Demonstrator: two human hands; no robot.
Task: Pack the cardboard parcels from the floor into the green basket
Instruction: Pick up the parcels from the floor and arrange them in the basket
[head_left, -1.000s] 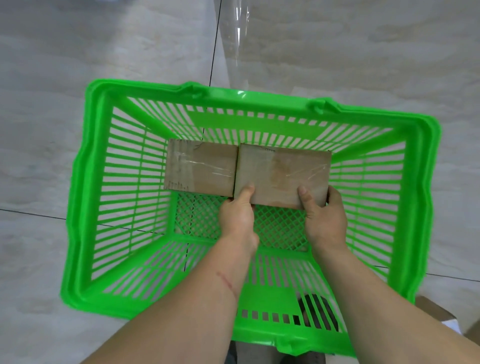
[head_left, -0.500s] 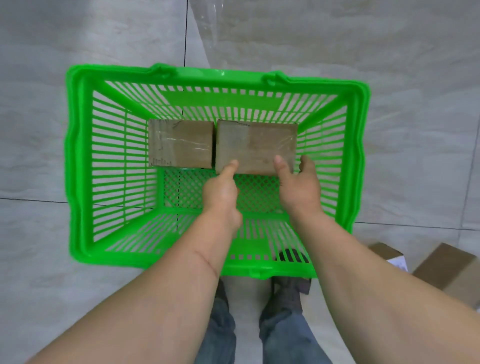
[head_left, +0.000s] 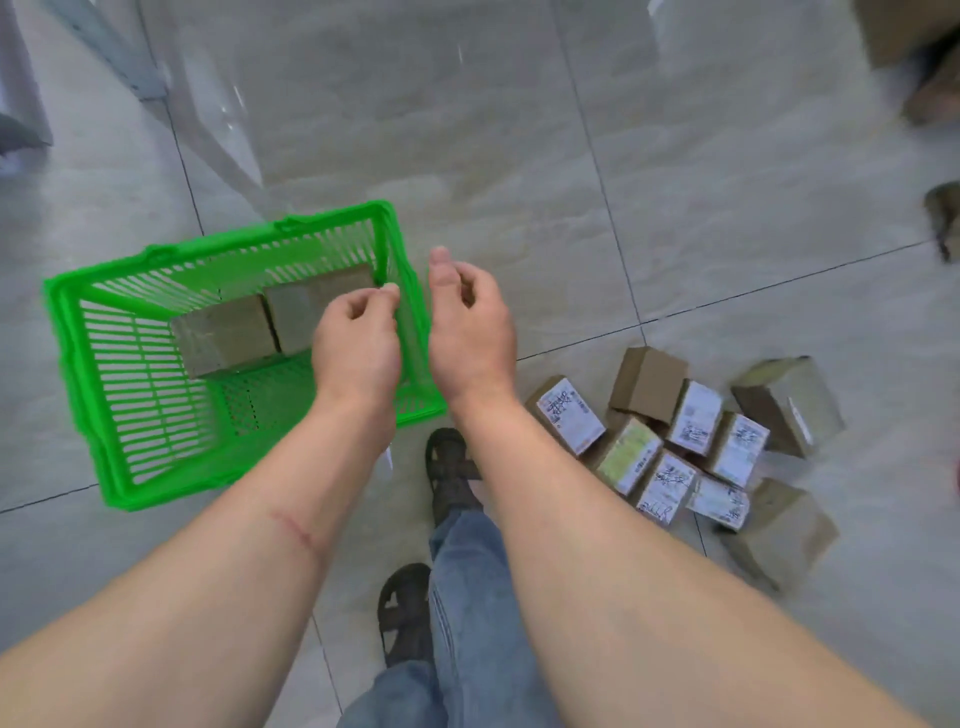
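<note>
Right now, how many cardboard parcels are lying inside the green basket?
2. The left parcel and the right parcel stand side by side along the far wall of the green basket. The left hand covers part of the floor, so another could be hidden.

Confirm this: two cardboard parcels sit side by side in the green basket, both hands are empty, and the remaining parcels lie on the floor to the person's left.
One detail is wrong. The head view shows the remaining parcels on the floor to the person's right, not left. The rest holds: two cardboard parcels sit side by side in the green basket, and the left hand and right hand are empty.
</note>
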